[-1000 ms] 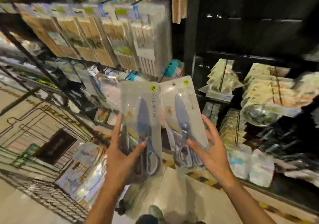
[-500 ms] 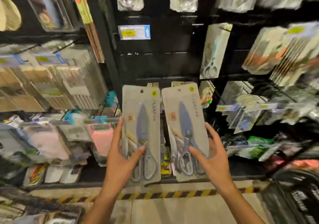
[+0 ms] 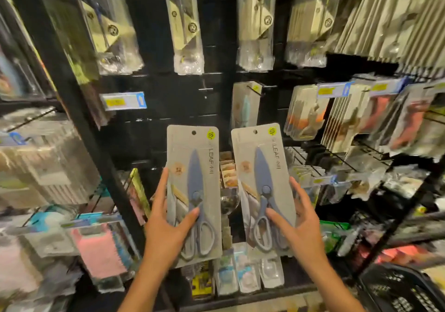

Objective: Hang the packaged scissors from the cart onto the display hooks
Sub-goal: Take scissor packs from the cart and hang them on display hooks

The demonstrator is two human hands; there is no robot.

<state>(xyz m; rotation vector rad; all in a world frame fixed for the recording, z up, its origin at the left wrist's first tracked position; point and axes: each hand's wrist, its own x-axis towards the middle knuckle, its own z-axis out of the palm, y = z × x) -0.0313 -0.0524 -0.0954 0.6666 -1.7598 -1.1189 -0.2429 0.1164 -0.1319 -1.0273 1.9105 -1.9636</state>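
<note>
Scissors packs now face the black display wall head-on; a second ago the view still swung past the cart and the shelves on the left. That suggests carrying is over and hanging comes next. The left hand (image 3: 168, 230) grips the left pack (image 3: 193, 191) by its lower part, thumb across the front and fingers behind; the right hand (image 3: 297, 225) holds the right pack (image 3: 263, 186) the same way. Both packs stand nearly upright, side by side and a little apart, long axis vertical, blade tips and punched hang holes up, handles down by the palms. Just above the right pack one similar pack (image 3: 245, 104) hangs on a hook (image 3: 258, 89); bare hooks (image 3: 204, 90) show to its left, likely the targets.
</note>
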